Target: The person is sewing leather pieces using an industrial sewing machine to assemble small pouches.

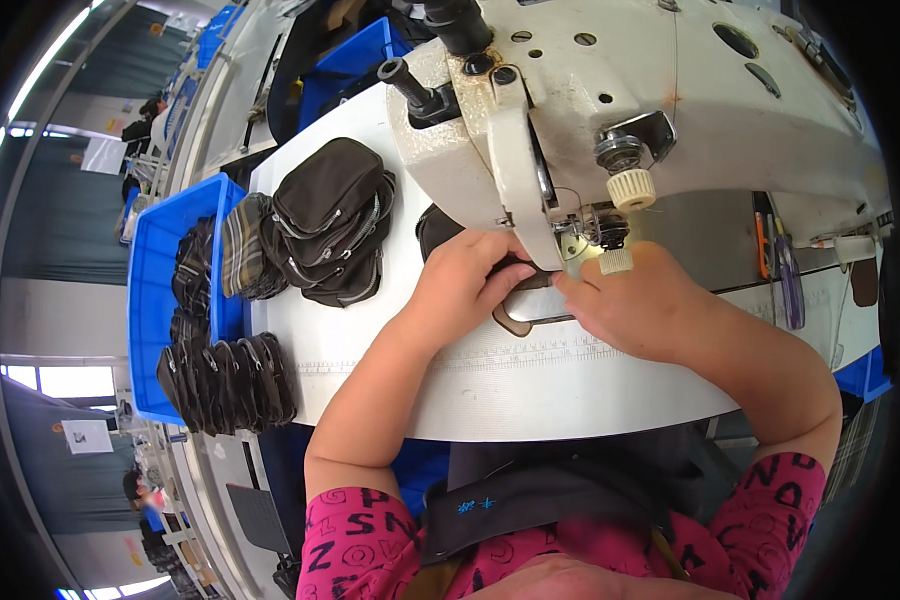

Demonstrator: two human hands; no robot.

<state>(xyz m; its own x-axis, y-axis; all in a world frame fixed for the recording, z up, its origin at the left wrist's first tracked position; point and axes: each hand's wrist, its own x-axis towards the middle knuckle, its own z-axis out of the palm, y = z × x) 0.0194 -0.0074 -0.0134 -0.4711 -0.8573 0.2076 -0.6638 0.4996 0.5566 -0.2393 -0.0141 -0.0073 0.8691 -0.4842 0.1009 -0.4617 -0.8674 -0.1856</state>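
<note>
Under the needle area of a white sewing machine (540, 170) lies a dark brown fabric piece (435, 228), partly covered by the machine head and my hands. My left hand (460, 285) is closed on its near edge, thumb against fingers. On the other side of the needle, my right hand (638, 305) pinches the same edge, its far fingers partly behind a cream knob (616, 262). A tan-edged tab (513, 323) sticks out below the fabric, between my hands.
Left of the machine, dark zipped pouches (330, 190) are stacked beside a folded plaid piece (245, 245). A blue bin (142, 330) holds more pouches, and a row of them (230, 385) overhangs its corner. A purple-handled screwdriver (791, 285) and an orange-handled tool (763, 250) lie right.
</note>
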